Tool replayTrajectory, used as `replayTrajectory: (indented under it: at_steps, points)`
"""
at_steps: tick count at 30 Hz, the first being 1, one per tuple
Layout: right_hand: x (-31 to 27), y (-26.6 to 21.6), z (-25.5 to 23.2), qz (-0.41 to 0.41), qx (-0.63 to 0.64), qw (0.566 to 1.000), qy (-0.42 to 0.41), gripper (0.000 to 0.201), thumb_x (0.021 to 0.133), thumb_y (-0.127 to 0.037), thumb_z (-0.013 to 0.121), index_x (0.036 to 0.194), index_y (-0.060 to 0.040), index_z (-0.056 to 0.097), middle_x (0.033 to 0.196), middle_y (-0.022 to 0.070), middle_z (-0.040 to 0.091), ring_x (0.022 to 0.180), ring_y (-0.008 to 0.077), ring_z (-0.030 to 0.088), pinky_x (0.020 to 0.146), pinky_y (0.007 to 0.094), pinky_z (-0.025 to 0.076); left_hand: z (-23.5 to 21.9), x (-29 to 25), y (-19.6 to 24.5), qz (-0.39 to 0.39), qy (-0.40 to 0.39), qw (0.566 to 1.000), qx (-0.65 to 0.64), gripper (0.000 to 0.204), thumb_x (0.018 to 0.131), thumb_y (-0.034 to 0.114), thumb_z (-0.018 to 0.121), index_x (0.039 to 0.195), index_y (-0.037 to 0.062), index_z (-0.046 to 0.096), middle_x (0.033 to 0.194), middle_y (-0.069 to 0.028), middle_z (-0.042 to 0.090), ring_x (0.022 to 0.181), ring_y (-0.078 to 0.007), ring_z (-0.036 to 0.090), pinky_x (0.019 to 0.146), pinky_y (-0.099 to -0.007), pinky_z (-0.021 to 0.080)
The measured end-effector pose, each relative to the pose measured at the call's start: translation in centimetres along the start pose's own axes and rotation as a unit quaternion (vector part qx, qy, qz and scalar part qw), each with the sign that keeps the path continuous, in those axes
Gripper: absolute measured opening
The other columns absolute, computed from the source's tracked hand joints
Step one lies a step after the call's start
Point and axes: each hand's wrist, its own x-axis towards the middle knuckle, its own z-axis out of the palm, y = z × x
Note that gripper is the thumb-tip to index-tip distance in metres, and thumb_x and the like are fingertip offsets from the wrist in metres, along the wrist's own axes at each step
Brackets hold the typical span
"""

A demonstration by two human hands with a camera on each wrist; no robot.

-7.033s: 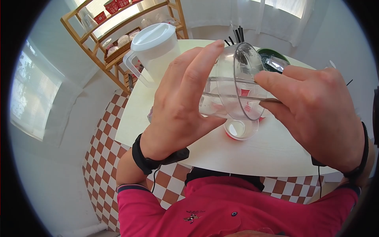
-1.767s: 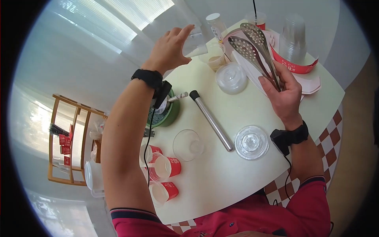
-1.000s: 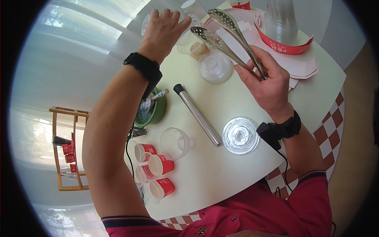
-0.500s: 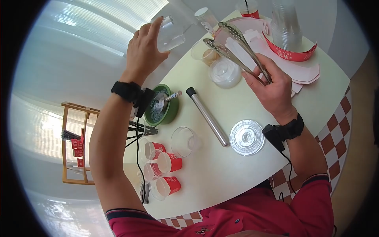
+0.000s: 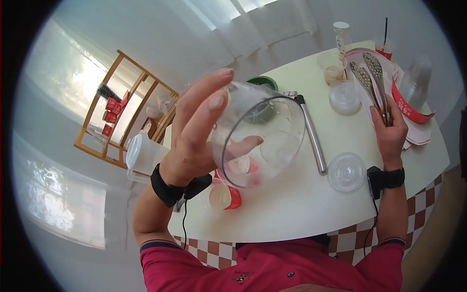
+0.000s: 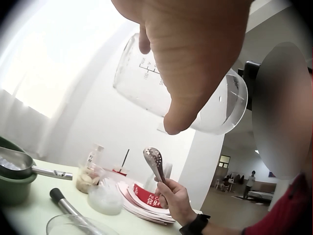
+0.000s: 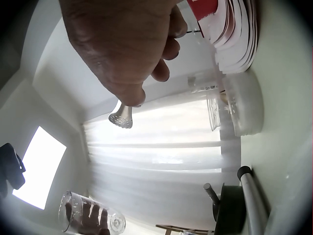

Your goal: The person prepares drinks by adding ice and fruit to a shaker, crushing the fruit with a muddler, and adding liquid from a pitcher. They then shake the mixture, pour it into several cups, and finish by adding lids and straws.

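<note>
I count two hands, and both of them are busy. The left hand (image 5: 192,129) grips one clear measuring container (image 6: 142,90) with its thumb and fingers, and holds it up in the air over the tabletop (image 5: 287,214). The container is tilted, its wide mouth faces the person, and a few drops stick on the wall. The right hand (image 5: 391,138) grasps by the handles a metal utensil (image 5: 380,87) with two perforated heads; I cannot tell if these are joined. The heads are spread a little, above the pink papers (image 5: 411,131).

About the containers: one green bucket (image 6: 17,191) has clear pieces inside, and a metal scoop (image 6: 51,173) lies in it. One clear tub (image 5: 334,73) contains something brownish. One red cup (image 5: 384,48) has one black straw. A stack of clear cups (image 5: 416,80), too tight to count, stands inside one red paper band (image 5: 408,109). At least two red-and-clear cups (image 5: 232,197) stand near the left hand, partly hidden. One white-lidded pitcher (image 5: 143,158) is at the left side; its content I cannot tell.

There are also one white-capped bottle (image 5: 342,36), one clear domed piece (image 5: 344,100), one clear ridged disc (image 5: 346,173) and one metal rod (image 5: 314,138) with a black end, lying near this disc.
</note>
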Motion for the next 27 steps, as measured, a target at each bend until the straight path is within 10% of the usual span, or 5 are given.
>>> replayTrajectory:
  at_steps: [4,8,13,27]
  points:
    - [0.0,-0.2,-0.1,-0.023,-0.015,0.999,-0.025,0.040,0.090,-0.013,0.078,0.126,-0.0009,0.065,0.082,-0.0055,0.058,0.067,0.0015,0.048,0.060,0.0184,0.042,-4.7,-3.8,3.7,-0.031,0.012,0.998,0.048,0.101,0.069,0.025,0.094,0.150,0.0124,0.035,0.133,-0.0251,0.055,0.119,-0.0393,0.060,0.098,-0.0482,0.053]
    - [-0.4,-1.4,-0.4,-0.026,-0.024,0.997,-0.071,0.042,0.090,-0.011,0.077,0.128,-0.0005,0.064,0.092,-0.0037,0.063,0.076,0.0022,0.052,0.066,0.0187,0.045,-9.7,-11.1,9.1,-0.245,0.071,0.965,0.060,0.113,0.064,0.034,0.094,0.152,0.0069,0.028,0.136,-0.0230,0.054,0.123,-0.0391,0.058,0.105,-0.0482,0.047]
    - [-1.4,-6.5,0.8,-0.027,0.057,0.984,-0.166,0.043,0.091,-0.010,0.075,0.130,0.0010,0.062,0.103,0.0004,0.068,0.087,0.0045,0.058,0.073,0.0194,0.047,-10.2,-17.9,15.3,-0.489,0.335,0.805,-0.015,0.131,0.064,0.047,0.091,0.158,0.0005,0.013,0.143,-0.0205,0.049,0.129,-0.0378,0.054,0.112,-0.0468,0.042]
    - [-3.9,-20.4,5.9,-0.096,-0.275,0.888,-0.355,0.036,0.085,-0.021,0.079,0.114,-0.0012,0.069,0.070,0.0035,0.062,0.060,0.0098,0.054,0.058,0.0269,0.044,-7.5,-32.8,19.8,-0.602,0.330,0.720,-0.101,0.119,0.066,0.019,0.088,0.158,0.0003,0.014,0.144,-0.0164,0.045,0.133,-0.0314,0.047,0.113,-0.0475,0.038]
